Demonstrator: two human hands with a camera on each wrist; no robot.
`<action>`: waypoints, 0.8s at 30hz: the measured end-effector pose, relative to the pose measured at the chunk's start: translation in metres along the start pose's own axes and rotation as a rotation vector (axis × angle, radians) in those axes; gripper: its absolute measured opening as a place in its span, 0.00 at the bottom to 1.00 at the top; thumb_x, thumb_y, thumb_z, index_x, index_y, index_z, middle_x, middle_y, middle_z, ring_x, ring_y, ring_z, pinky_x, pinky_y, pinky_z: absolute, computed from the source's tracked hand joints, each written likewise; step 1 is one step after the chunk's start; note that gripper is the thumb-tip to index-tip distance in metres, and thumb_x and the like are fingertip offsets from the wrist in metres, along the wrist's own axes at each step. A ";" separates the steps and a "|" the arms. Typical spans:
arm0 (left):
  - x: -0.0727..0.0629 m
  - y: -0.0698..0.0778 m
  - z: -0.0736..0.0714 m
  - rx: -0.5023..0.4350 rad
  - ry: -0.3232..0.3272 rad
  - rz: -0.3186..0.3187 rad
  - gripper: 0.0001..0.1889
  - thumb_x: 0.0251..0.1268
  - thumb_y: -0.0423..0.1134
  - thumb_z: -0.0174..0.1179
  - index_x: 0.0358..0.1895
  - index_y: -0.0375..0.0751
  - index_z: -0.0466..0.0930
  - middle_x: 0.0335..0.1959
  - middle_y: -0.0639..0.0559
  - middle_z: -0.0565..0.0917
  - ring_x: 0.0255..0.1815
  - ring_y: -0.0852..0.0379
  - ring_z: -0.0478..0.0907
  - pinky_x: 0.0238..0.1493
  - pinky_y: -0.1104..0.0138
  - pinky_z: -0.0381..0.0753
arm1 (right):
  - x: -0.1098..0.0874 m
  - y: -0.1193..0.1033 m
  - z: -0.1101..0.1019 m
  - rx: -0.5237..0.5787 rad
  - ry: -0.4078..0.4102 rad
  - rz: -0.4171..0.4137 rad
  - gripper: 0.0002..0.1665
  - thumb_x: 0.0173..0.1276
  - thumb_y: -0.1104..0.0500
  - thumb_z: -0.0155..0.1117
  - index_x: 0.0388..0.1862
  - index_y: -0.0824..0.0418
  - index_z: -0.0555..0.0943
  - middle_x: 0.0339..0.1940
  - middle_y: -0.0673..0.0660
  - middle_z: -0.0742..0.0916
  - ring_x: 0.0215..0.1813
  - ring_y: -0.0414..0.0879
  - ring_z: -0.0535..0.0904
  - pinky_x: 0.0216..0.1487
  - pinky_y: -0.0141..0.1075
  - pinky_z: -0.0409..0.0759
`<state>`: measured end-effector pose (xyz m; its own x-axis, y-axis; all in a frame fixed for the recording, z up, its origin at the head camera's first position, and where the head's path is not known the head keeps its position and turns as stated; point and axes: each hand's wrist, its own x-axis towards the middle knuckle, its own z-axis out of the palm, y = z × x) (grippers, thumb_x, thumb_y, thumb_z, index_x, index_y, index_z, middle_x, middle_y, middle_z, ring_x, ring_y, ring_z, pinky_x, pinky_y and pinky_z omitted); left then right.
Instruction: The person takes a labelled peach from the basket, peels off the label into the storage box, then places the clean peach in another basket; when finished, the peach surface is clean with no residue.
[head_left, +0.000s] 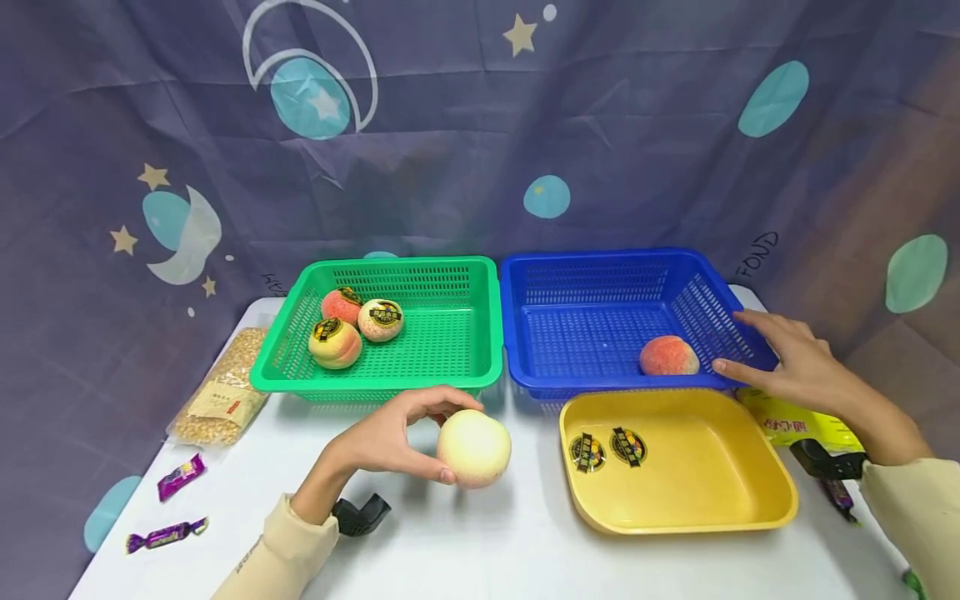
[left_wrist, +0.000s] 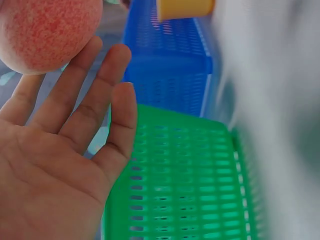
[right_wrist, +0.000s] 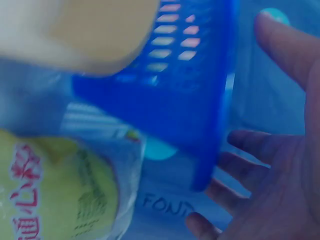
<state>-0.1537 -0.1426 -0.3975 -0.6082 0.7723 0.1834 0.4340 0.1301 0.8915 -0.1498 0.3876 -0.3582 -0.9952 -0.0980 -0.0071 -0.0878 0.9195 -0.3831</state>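
Observation:
My left hand [head_left: 405, 433] grips a peach [head_left: 474, 448] between thumb and fingers, above the white table in front of the green basket [head_left: 420, 383]. Its pale yellow side shows in the head view; from the left wrist, the peach [left_wrist: 50, 32] looks red and speckled, against the fingertips. At the right end of the blue basket [head_left: 592, 382], my right hand [head_left: 802, 362] is spread with nothing gripped. In the right wrist view its thumb and fingers lie on either side of the basket corner [right_wrist: 210, 115]. One reddish peach [head_left: 669, 356] sits inside the blue basket.
Three peaches [head_left: 335, 343] with black-and-gold stickers lie in the green basket. A yellow tray [head_left: 675, 467] bearing two such stickers stands before the blue basket. Bagged corn kernels [head_left: 225, 392] and purple-wrapped candies [head_left: 167, 535] are at left; a yellow packet [head_left: 798, 421] is at right.

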 end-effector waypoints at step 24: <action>0.093 0.023 -0.061 0.027 0.162 0.069 0.36 0.58 0.34 0.72 0.72 0.48 0.71 0.67 0.49 0.78 0.63 0.52 0.79 0.58 0.49 0.80 | 0.002 0.012 0.009 -0.012 -0.051 0.042 0.63 0.71 0.36 0.59 0.83 0.69 0.38 0.81 0.79 0.46 0.71 0.84 0.46 0.61 0.82 0.45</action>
<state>-0.2408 -0.1056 -0.3346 -0.6746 0.6698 0.3104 0.4950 0.0985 0.8633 -0.1526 0.3952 -0.3712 -0.9945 -0.0780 -0.0703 -0.0466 0.9278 -0.3702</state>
